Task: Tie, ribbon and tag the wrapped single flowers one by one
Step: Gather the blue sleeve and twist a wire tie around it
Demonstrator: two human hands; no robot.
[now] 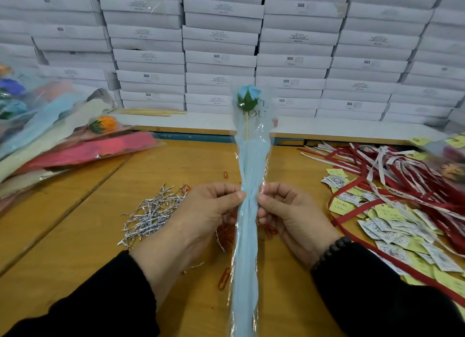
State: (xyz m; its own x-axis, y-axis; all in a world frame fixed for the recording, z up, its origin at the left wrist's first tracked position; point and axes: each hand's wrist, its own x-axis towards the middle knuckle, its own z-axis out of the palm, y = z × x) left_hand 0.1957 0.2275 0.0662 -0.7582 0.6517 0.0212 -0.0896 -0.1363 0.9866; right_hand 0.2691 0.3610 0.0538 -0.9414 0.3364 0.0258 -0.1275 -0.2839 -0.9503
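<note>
I see one wrapped blue flower (247, 160) upright over the table (75, 236), my left hand (201, 211) and right hand (289, 213) both pinching its sleeve mid-length; its lower end is cut off.

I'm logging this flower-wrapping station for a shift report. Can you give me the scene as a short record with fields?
held item: blue wrapped flower, upright
left hand: pinches the wrap's gathered waist
right hand: pinches the same waist
ties: silver twist ties, left of the hands
ribbons and tags: red ribbons, paper tags, on the right
waiting: wrapped flowers, far left
</note>
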